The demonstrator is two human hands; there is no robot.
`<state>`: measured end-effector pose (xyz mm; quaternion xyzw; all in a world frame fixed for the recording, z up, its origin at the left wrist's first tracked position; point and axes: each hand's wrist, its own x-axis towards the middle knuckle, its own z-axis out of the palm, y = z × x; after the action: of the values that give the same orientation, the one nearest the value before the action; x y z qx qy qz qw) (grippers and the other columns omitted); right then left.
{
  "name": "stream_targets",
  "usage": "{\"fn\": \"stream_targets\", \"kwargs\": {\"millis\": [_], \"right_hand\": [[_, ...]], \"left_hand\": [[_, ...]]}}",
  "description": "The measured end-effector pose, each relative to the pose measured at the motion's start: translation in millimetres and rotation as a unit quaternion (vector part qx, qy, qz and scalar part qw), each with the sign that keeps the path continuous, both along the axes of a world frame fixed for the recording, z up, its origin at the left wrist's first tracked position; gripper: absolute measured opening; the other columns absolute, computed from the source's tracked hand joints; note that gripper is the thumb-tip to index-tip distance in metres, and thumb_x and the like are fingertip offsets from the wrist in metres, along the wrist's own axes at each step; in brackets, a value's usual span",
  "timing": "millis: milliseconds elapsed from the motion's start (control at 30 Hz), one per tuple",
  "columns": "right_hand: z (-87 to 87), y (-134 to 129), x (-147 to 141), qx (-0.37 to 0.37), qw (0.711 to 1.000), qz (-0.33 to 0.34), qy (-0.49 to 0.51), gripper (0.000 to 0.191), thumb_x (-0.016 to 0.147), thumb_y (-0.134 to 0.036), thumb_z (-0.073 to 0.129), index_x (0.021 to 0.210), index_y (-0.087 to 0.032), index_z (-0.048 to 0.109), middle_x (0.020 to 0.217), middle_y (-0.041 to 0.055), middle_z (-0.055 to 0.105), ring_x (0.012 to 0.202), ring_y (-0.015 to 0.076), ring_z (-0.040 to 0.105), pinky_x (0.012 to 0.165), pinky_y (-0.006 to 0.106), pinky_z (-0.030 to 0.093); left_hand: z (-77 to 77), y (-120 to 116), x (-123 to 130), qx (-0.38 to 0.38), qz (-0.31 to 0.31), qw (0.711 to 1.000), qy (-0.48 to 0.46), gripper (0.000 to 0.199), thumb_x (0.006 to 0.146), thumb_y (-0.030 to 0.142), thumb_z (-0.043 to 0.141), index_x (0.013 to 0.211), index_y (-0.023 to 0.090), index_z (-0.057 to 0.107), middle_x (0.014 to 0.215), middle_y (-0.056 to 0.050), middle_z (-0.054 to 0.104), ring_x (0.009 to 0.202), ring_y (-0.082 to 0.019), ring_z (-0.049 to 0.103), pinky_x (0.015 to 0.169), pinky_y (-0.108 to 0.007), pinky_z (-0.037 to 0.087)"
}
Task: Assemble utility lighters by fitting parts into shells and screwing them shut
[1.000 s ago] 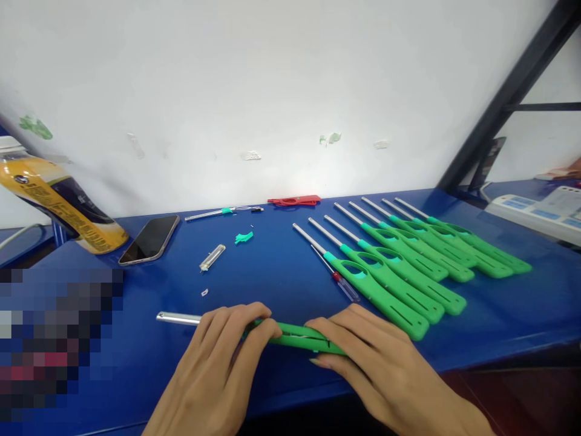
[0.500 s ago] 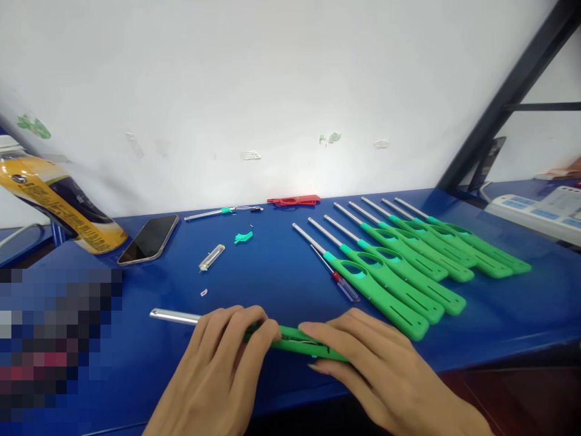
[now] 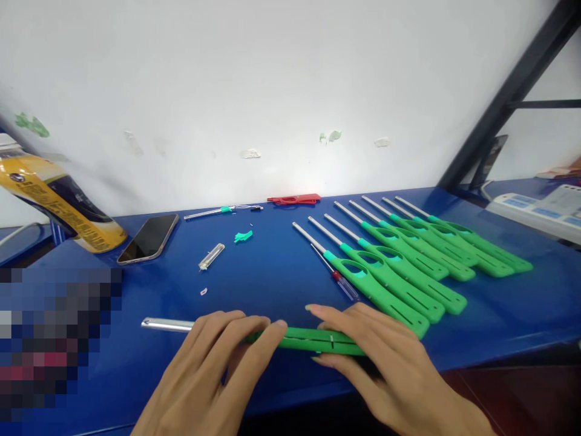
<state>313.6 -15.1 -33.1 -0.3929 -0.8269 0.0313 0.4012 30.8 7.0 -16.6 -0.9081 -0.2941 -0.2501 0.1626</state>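
A green long-nosed gas lighter lies crosswise between my hands, just above the table's front part. Its silver tube points left, and a narrow seam gap runs along the handle. My left hand is closed around the front of the handle near the tube, hiding that part. With thumb and fingers on either side, my right hand grips the handle's rear end. Behind the right hand, a screwdriver with a clear handle lies beside a row of several green lighters.
On the blue table are a clear fuel tank, a torn turquoise piece, a loose metal tube with wires and red lighter shells. A phone and a yellow bottle stand left; a white wall rises behind.
The gap between the lighter's handle halves has narrowed, and the wire seen in it is hidden. The tube tip has shifted slightly left and down. My right fingers have lifted a little.
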Motion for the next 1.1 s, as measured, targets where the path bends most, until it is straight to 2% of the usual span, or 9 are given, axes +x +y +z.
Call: {"fn": "stream_targets", "kwargs": {"millis": [133,267,400,500,600,733,900,1000,1100], "right_hand": [[-1.4,1,0,0.017,1.000,0.004,0.020,0.026,0.105,-0.019,0.068,0.130,-0.019,0.069,0.102,0.0031,0.080,0.085,0.0162,0.072,0.081,0.030,0.061],[-1.6,0,1,0.019,0.999,0.007,0.034,0.024,0.103,-0.017,0.070,0.127,-0.018,0.071,0.104,0.0027,0.081,0.087,0.0151,0.072,0.087,0.030,0.060],[-1.8,-1,2,0.012,0.999,0.010,0.039,0.026,0.103,-0.016,0.070,0.129,-0.018,0.070,0.105,0.0020,0.081,0.090,0.0151,0.072,0.090,0.031,0.058],[-1.5,-2,1,0.012,0.999,0.016,0.038,0.025,0.103,-0.016,0.070,0.128,-0.018,0.070,0.105,0.0018,0.080,0.087,0.0146,0.071,0.088,0.030,0.058],[-0.8,-1,0,0.026,0.999,0.010,0.034,0.024,0.103,-0.015,0.070,0.126,-0.017,0.071,0.104,0.0027,0.081,0.087,0.0157,0.071,0.087,0.031,0.058],[-0.1,-1,0,0.047,0.999,0.005,0.025,0.023,0.103,-0.015,0.069,0.126,-0.015,0.070,0.100,0.0045,0.080,0.082,0.0161,0.071,0.080,0.031,0.059],[1.8,0,-2,0.080,0.997,0.014,0.017,0.021,0.104,-0.013,0.066,0.125,-0.011,0.070,0.096,0.0059,0.079,0.079,0.0163,0.072,0.076,0.030,0.059],[3.8,0,-2,0.083,0.996,0.013,0.008,0.019,0.106,-0.016,0.065,0.124,-0.012,0.071,0.095,0.0050,0.079,0.079,0.0153,0.071,0.076,0.029,0.058],[4.8,0,-2,0.085,0.996,0.014,-0.005,0.019,0.106,-0.016,0.065,0.123,-0.011,0.071,0.096,0.0046,0.080,0.078,0.0152,0.071,0.076,0.029,0.058]], "left_hand": [[0.7,-4,-3,-0.056,0.032,0.998,-0.003,0.063,0.105,0.004,0.038,0.161,0.029,0.050,0.131,-0.005,0.068,0.125,-0.023,0.060,0.111,-0.035,0.048],[4.4,-1,-3,-0.087,-0.005,0.996,-0.011,0.073,0.097,-0.006,0.042,0.159,0.030,0.050,0.131,-0.003,0.067,0.122,-0.019,0.058,0.108,-0.030,0.048],[9.4,4,2,-0.089,-0.028,0.995,-0.034,0.052,0.100,-0.003,0.051,0.138,0.029,0.065,0.127,0.000,0.069,0.114,-0.017,0.060,0.106,-0.030,0.045],[9.8,1,6,-0.099,-0.030,0.993,-0.057,0.034,0.105,0.004,0.055,0.126,0.027,0.068,0.121,0.000,0.071,0.108,-0.016,0.063,0.102,-0.031,0.046],[5.5,-2,7,-0.098,-0.022,0.993,-0.056,0.040,0.103,-0.001,0.052,0.128,0.027,0.067,0.123,0.000,0.072,0.111,-0.016,0.064,0.105,-0.033,0.045],[-2.5,-3,7,-0.047,-0.022,0.997,-0.053,0.053,0.096,-0.010,0.049,0.133,0.023,0.067,0.131,-0.004,0.071,0.123,-0.020,0.063,0.113,-0.040,0.041],[-7.3,-5,11,0.016,-0.030,0.999,-0.038,0.044,0.094,-0.007,0.056,0.132,0.013,0.068,0.134,-0.012,0.069,0.129,-0.027,0.059,0.114,-0.048,0.041],[-7.7,-6,16,0.014,-0.029,0.999,-0.029,0.033,0.101,0.004,0.055,0.132,0.008,0.066,0.134,-0.017,0.066,0.131,-0.031,0.057,0.113,-0.052,0.041],[-8.2,-4,19,0.004,-0.025,1.000,-0.009,0.032,0.103,0.007,0.050,0.132,0.006,0.063,0.136,-0.019,0.063,0.135,-0.032,0.054,0.116,-0.052,0.039]]}}
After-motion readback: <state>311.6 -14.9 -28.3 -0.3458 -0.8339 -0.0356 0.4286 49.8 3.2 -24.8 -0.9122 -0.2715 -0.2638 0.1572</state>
